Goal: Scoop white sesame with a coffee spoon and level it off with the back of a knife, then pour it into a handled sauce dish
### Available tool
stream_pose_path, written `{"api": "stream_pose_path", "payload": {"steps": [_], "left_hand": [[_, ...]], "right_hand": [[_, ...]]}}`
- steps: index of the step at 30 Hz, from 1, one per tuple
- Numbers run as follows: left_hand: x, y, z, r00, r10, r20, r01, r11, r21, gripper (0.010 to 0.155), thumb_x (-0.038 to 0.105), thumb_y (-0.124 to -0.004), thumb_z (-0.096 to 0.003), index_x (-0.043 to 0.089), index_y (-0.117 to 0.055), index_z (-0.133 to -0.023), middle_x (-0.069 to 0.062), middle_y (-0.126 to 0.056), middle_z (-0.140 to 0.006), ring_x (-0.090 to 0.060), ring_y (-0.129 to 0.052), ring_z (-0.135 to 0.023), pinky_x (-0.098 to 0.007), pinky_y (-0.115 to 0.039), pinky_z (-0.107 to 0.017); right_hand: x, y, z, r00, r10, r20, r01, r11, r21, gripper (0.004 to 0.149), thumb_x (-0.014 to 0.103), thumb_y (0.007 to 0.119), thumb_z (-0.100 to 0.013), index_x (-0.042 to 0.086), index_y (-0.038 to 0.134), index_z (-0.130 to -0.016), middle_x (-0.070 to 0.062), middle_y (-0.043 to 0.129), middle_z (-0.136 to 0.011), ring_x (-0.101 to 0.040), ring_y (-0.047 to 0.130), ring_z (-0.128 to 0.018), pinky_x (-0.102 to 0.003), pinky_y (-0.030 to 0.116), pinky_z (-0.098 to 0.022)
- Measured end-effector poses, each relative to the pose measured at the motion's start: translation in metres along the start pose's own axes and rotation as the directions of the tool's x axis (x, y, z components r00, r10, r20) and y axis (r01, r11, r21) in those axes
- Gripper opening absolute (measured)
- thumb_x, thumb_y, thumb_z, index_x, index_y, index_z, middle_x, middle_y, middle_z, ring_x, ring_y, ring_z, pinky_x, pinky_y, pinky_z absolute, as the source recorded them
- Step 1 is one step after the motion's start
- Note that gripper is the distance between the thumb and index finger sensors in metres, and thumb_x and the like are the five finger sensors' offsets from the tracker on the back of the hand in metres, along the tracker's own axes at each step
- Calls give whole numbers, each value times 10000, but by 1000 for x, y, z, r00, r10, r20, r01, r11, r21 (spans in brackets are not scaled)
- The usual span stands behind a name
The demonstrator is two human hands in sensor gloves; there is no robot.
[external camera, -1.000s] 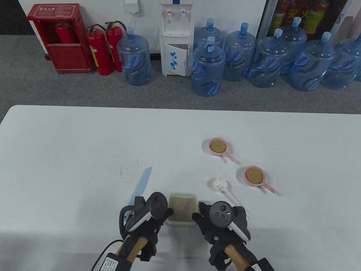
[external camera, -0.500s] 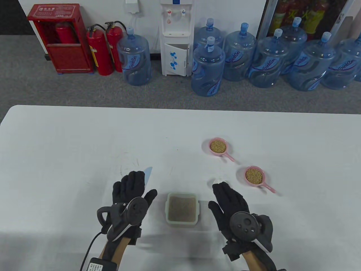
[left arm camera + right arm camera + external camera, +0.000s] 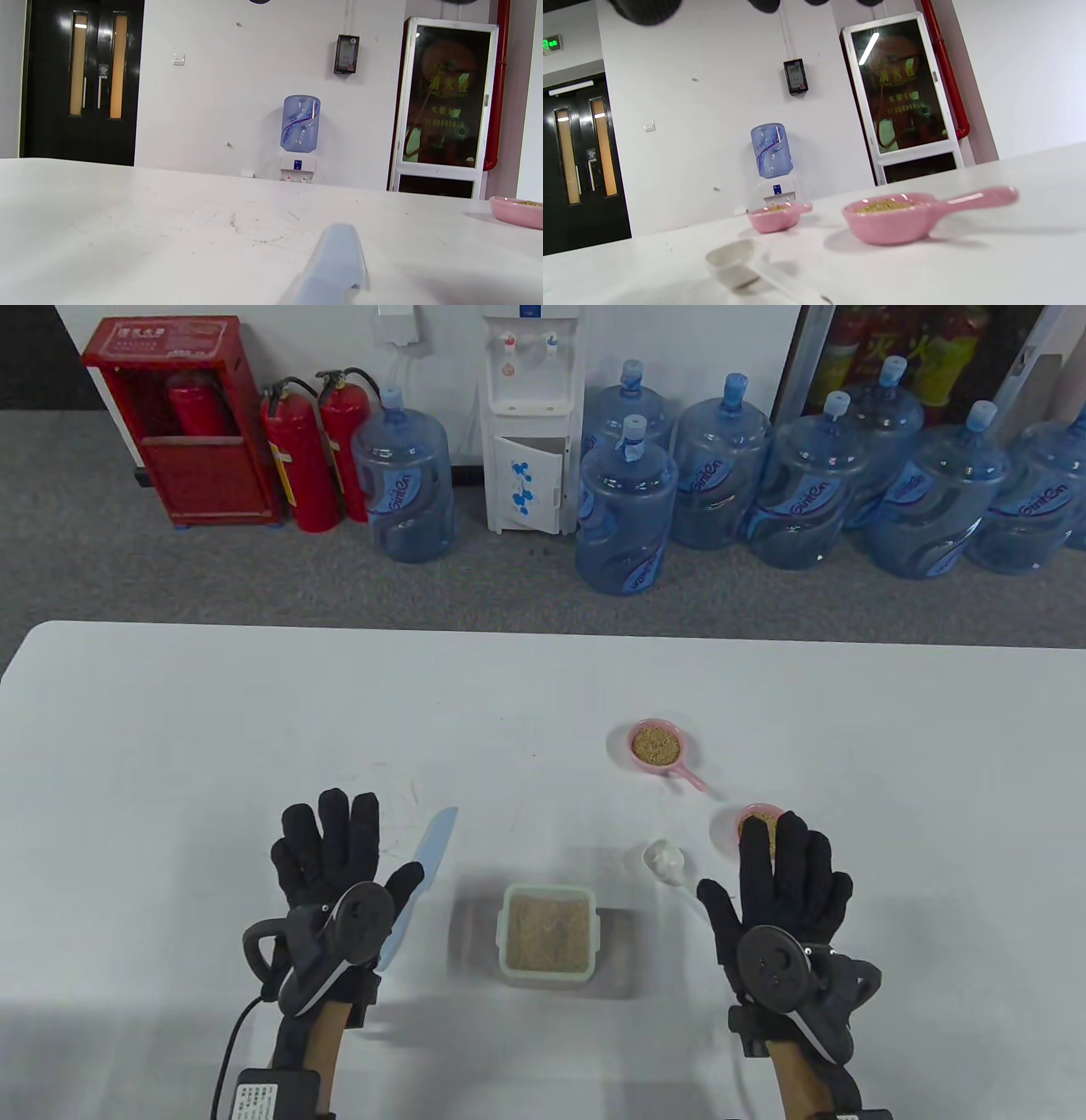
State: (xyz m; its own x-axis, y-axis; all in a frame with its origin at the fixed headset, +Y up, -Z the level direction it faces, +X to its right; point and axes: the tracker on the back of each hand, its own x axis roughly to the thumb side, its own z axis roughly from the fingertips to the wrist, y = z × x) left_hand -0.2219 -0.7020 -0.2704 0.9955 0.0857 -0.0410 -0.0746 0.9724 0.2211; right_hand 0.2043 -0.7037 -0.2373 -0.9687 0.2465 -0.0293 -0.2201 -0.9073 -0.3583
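A square white tub of sesame (image 3: 548,933) sits near the table's front edge, between my hands. My left hand (image 3: 335,848) lies flat with straight fingers, just left of the light blue knife (image 3: 424,869); the knife tip (image 3: 337,262) shows in the left wrist view. My right hand (image 3: 789,869) is spread flat to the right of the tub, over the near pink handled dish (image 3: 751,817) and over the handle of the white coffee spoon (image 3: 663,858). The spoon (image 3: 736,262) and both pink dishes (image 3: 895,218) (image 3: 776,216) appear in the right wrist view. The far dish (image 3: 656,745) holds sesame.
Both pink dishes hold brown seed. The white table (image 3: 212,712) stretches wide to the left and back. Beyond it on the floor stand several water bottles (image 3: 628,509), a dispenser (image 3: 530,415) and red extinguishers (image 3: 301,453).
Both hands left the tub's sides, opened and moved outward: the left to the knife's left side, the right over the spoon handle and near dish.
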Motion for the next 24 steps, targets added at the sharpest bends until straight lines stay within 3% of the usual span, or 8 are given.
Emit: {"api": "stream_pose_path", "payload": {"steps": [24], "left_hand": [[-2,-2,-2,1000,-10,-13,9,999,-35,840,679,-536,-492,300,-254,-1186,-82,-219,-1260,-495,-199,-1127,-636,-344,-811]], "right_hand": [[8,3,-1,998,49,34,-50,998,49,795,652,496,-586,260,221,-1220,-153,100,-1255,-440,171,-1132,-689,239,-752]]}}
